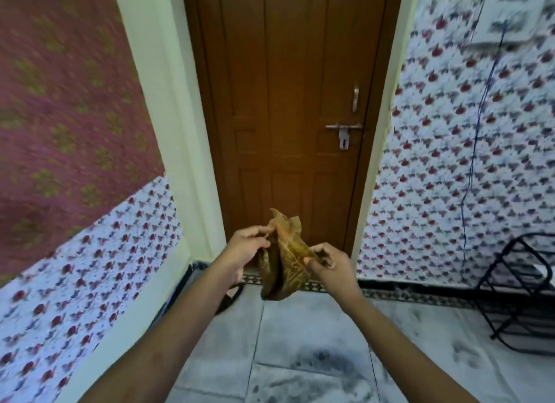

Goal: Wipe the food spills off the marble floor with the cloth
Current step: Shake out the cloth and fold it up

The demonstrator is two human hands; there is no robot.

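A crumpled yellow-brown cloth hangs in the air in front of me, well above the floor. My left hand pinches its upper left edge. My right hand pinches its right edge between thumb and fingers. Below lies the grey-veined marble floor; dark smudges mark its tiles, and I cannot tell whether they are spills or veining.
A closed brown wooden door with a metal latch stands straight ahead. Patterned walls close in on both sides. A black wire rack stands on the floor at the right. A dark sandal lies near the left door post.
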